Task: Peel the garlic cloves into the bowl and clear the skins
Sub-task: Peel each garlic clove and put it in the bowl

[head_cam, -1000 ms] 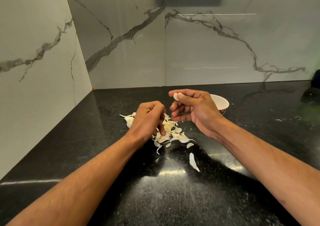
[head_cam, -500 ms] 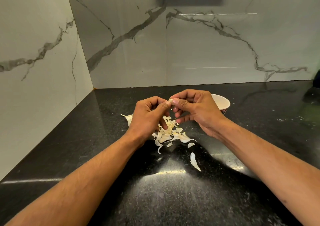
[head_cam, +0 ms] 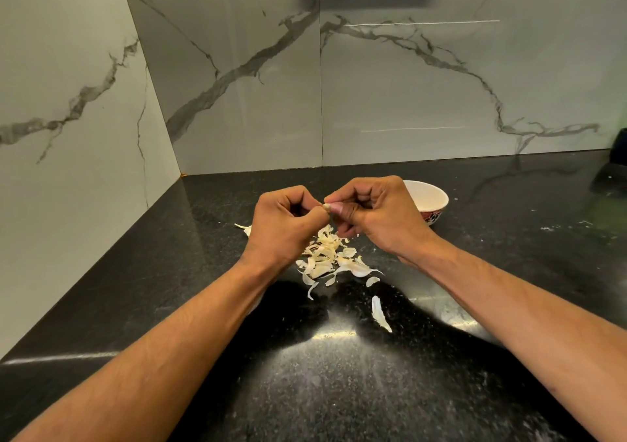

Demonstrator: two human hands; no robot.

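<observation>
Peeling step, clove pinched between both hands above the skin pile.
Countertop point(head_cam: 339, 390) → bowl point(head_cam: 432, 200) at 2 o'clock of hands → skins point(head_cam: 325, 255) heaped at 6 → right hand point(head_cam: 376, 217) pinches garlic clove point(head_cam: 326, 207), left hand point(head_cam: 288, 224) fingertips nip its end. Next, I'd judge: strip skin, drop clove in bowl.

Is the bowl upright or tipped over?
Upright. The bowl sits on its base on the counter, white inside facing up, behind the right hand. Its contents are hidden.
</observation>
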